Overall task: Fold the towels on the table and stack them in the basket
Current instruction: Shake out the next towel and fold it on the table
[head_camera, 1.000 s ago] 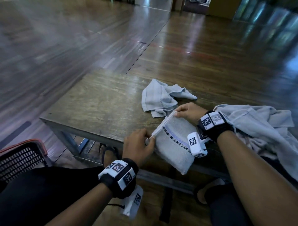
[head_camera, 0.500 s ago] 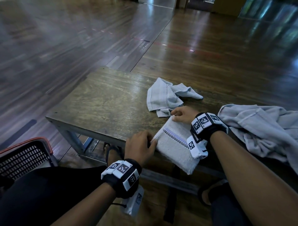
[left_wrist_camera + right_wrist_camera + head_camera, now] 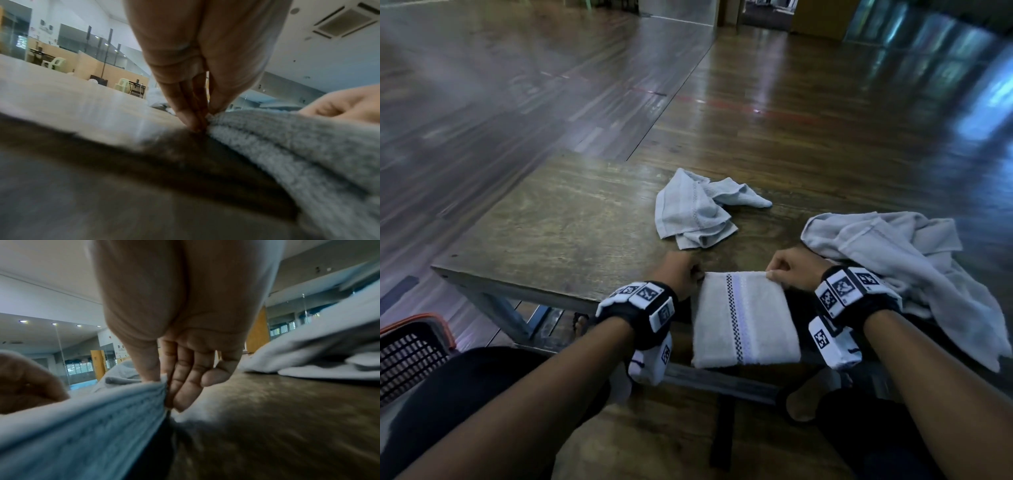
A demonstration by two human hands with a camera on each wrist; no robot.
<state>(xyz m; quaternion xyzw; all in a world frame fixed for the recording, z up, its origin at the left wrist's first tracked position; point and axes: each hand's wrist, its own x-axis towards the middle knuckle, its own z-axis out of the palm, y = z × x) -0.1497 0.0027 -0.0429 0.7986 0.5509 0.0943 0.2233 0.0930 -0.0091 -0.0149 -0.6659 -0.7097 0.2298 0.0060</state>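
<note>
Both hands are on one small towel at the near edge of the table: from the head view the left hand (image 3: 678, 272) pinches the far left corner of the folded towel (image 3: 743, 318) and the right hand (image 3: 792, 270) pinches the far right corner, fingers curled, with the cloth hanging square between them over the table's (image 3: 558, 233) near edge. A second ago that towel ran slantwise, its top edge tilted from low left to high right; now it sits straight and flat across, which I take to mean the fold is being squared up and this towel is close to ready for stacking. The crumpled towel (image 3: 691, 212) lies farther back, just beyond the hands, and a larger grey heap (image 3: 893, 260) spreads to the right, touching the right wrist area; both look unfolded. The basket (image 3: 410, 346) stands on the floor at the near left, well apart from the hands. In the left wrist view the fingertips (image 3: 197, 120) close on the towel's corner, thick layers running off to the right. In the right wrist view thumb and fingers (image 3: 185, 386) nip the layered edge, the cloth stretching away left toward the other hand.
</note>
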